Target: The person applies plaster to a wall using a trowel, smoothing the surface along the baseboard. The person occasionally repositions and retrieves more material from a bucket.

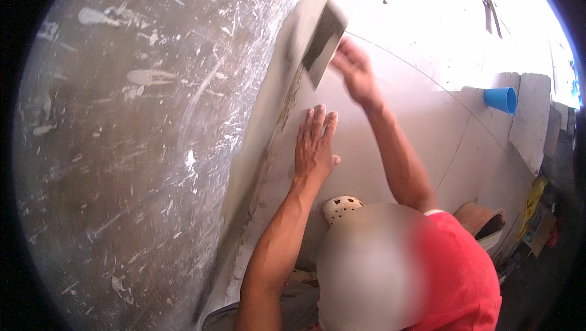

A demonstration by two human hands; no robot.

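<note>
My right hand (pixel 355 71) is shut on the handle of a flat steel trowel (pixel 323 41) and looks motion-blurred. The trowel blade rests against a strip of grey mortar (pixel 287 87) that runs along the edge between a rough grey plastered wall (pixel 134 136) and a pale smooth tiled surface (pixel 415 68). My left hand (pixel 314 145) lies flat and open on the pale surface just below the trowel, fingers pointing up and close to the mortar strip. A red sleeve (pixel 458 258) covers my right shoulder.
A blue plastic cup (pixel 500 99) lies beside a grey block (pixel 531 117) at the right. A white perforated shoe (pixel 342 208) and a brown round bowl (pixel 479 218) sit low down. Yellow packets (pixel 534 200) lie at the far right.
</note>
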